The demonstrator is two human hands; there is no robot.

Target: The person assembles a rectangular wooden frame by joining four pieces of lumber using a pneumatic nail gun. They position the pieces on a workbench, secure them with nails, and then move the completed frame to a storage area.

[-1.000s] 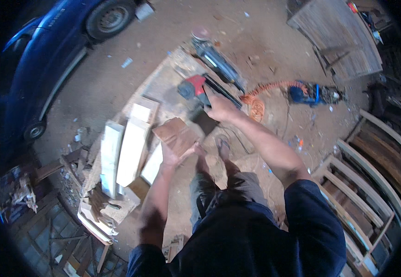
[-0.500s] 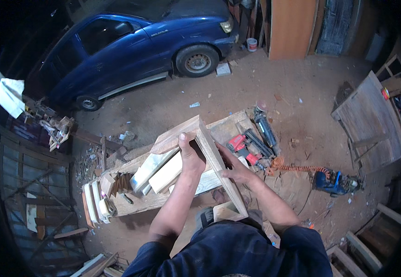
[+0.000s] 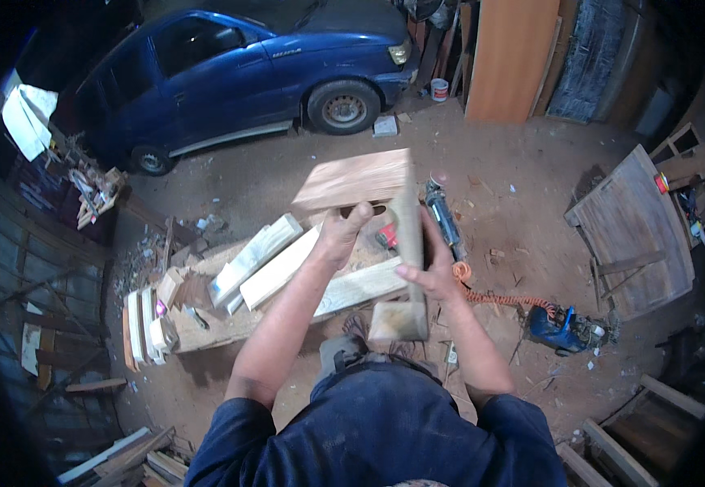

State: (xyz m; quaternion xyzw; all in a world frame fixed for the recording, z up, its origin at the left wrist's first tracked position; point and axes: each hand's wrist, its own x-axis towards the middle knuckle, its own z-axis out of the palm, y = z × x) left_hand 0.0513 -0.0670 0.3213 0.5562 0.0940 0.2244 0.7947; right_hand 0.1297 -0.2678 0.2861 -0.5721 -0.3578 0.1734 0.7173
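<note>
Holding a pale, L-shaped piece of joined wooden boards (image 3: 393, 235) up in front of me, I had my left hand (image 3: 341, 234) closed around its upper board and my right hand (image 3: 427, 274) gripping the long upright board, both grips pressed tight. Below lay pale planks (image 3: 271, 264) on the low wooden surface (image 3: 206, 325). A blue car (image 3: 230, 73) stood beyond.

1. A dark navy blue short-sleeved shirt fills the lower middle of the frame, its fabric creased and faintly dusty.
2. The sleeves end above the elbows; both forearms are bare.
3. The left hand (image 3: 342, 235) and right hand (image 3: 429, 276), at mid-frame, wear no gloves.
4. No watch or ring is visible.
</note>
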